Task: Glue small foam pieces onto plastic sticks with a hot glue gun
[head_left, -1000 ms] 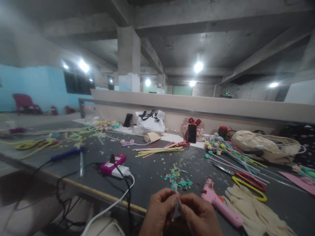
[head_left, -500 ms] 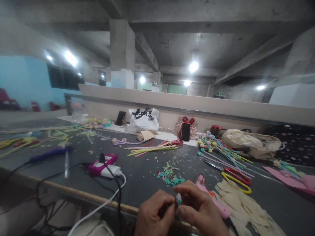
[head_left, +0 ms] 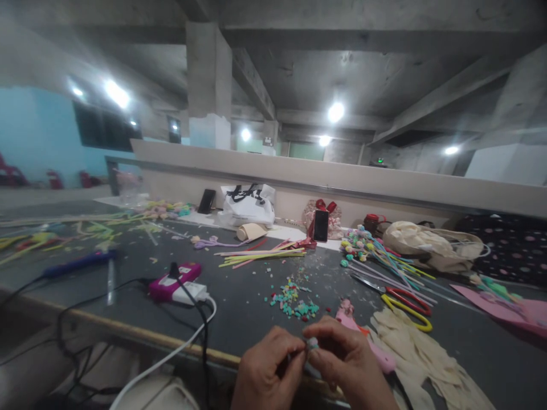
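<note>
My left hand (head_left: 272,364) is closed in a pinch at the table's front edge; whatever its fingertips grip is too small to make out. Facing it, my right hand (head_left: 348,359) has thumb and forefinger around a small teal and pink piece (head_left: 313,343). The fingertips of both hands meet at this piece. Just beyond them lies a loose scatter of tiny teal, yellow and red bits (head_left: 294,300). Beside my right hand is a pink hot glue gun (head_left: 378,352), partly covered by it, with a pair of cream gloves (head_left: 410,341) to its right.
Scissors (head_left: 405,307) with red and yellow handles lie right of the scatter. Colored sticks (head_left: 262,255) and a bunch of small flowers on stems (head_left: 367,247) lie farther back. A purple and white power adapter (head_left: 179,283), its cables and a purple tool (head_left: 79,263) occupy the left.
The view has shifted slightly. Both hands stay together at the front edge, and the teal and pink piece has turned a little between the fingers.
</note>
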A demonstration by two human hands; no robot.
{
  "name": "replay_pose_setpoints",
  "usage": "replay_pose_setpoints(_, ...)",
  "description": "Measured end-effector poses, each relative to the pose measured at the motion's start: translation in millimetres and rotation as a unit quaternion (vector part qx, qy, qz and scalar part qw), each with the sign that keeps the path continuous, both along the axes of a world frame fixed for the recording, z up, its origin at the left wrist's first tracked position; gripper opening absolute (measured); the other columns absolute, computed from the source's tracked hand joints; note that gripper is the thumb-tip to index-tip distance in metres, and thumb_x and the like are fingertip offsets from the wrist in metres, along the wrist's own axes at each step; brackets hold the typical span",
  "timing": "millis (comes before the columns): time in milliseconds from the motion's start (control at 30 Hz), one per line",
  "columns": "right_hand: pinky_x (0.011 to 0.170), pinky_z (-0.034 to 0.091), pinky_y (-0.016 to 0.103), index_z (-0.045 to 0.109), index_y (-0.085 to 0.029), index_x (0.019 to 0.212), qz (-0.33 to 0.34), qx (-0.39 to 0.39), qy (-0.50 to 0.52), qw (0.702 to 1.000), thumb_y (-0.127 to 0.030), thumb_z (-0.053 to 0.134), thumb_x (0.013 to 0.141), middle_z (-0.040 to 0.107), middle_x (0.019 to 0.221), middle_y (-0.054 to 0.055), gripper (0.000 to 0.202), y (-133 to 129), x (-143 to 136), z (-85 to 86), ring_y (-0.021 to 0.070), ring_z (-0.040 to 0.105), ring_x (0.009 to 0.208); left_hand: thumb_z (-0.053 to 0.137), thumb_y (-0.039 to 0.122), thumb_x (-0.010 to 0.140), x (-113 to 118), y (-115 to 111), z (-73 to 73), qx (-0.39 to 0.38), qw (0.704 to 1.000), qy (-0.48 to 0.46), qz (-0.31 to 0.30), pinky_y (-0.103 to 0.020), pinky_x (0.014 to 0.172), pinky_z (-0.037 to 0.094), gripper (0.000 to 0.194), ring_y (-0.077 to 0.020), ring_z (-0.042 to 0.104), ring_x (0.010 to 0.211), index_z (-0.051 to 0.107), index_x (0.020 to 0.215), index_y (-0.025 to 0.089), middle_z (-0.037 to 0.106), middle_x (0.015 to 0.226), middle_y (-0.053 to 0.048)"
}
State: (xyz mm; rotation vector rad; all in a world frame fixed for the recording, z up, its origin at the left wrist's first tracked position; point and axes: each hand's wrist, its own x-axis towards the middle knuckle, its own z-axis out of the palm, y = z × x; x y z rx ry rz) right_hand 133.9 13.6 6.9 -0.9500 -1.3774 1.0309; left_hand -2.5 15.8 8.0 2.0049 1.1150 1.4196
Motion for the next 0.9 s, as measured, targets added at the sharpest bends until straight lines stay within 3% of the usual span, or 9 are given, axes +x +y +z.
replay_pose_setpoints(267, 0.041, 0.026, 0.017, 0.064, -0.018, 0.069, -0.018, 0.038, -0.045, 0.998, -0.026, 0.063, 0.060, 0.041, 0.055, -0.005, 0.012, 1.0, -1.0, 0.3, 0.0062, 0.035, 0.046, 0.046, 0.012, 0.072, -5.0, 4.0, -10.3, 0.106, 0.992, 0.071, -0.017, -0.017, 0.055, 0.040, 0.015, -0.0105, 0.054, 0.059, 0.058, 0.066, 0.018, 0.056, 0.062, -0.002)
replay_pose_setpoints(600, 0.046, 0.032, 0.019, 0.063, -0.017, 0.067, -0.010, 0.010, -0.105, 0.994, -0.017, 0.061, 0.060, 0.045, 0.056, -0.004, 0.008, 1.1, 2.9, 5.3, 0.0085, 0.040, 0.050, 0.045, 0.013, 0.073, -5.8, 7.1, -15.8, 0.135, 0.984, 0.119, 0.000, -0.020, 0.059, 0.040, 0.015, -0.0126, 0.055, 0.065, 0.059, 0.070, 0.018, 0.059, 0.066, -0.004)
replay_pose_setpoints(700, 0.041, 0.030, 0.016, 0.063, -0.019, 0.075, -0.022, 0.004, -0.030, 0.999, -0.021, 0.064, 0.058, 0.045, 0.055, -0.005, 0.018, -0.8, 1.3, 5.0, 0.0066, 0.038, 0.047, 0.045, 0.016, 0.074, -5.2, 4.8, -13.6, 0.099, 0.988, 0.115, 0.002, -0.021, 0.060, 0.039, 0.016, -0.0137, 0.055, 0.066, 0.061, 0.071, 0.018, 0.059, 0.067, -0.004)
replay_pose_setpoints(800, 0.033, 0.025, 0.014, 0.054, -0.022, 0.096, -0.037, -0.020, 0.047, 0.998, -0.034, 0.061, 0.062, 0.047, 0.058, -0.005, 0.037, -2.5, 2.5, 1.8, 0.0042, 0.034, 0.038, 0.048, 0.020, 0.071, -3.1, 4.7, -7.3, -0.001, 0.998, 0.063, 0.020, -0.020, 0.055, 0.037, 0.016, -0.0128, 0.052, 0.059, 0.062, 0.065, 0.018, 0.057, 0.061, -0.002)
replay_pose_setpoints(900, 0.031, 0.023, 0.014, 0.055, -0.020, 0.085, -0.064, -0.053, 0.071, 0.994, -0.041, 0.057, 0.064, 0.046, 0.055, -0.005, 0.030, -0.3, 2.0, -11.9, 0.0030, 0.030, 0.034, 0.054, 0.024, 0.064, -1.6, 10.6, -1.4, -0.141, 0.988, -0.061, 0.018, -0.019, 0.049, 0.033, 0.012, -0.0105, 0.045, 0.049, 0.060, 0.056, 0.016, 0.052, 0.051, 0.002)
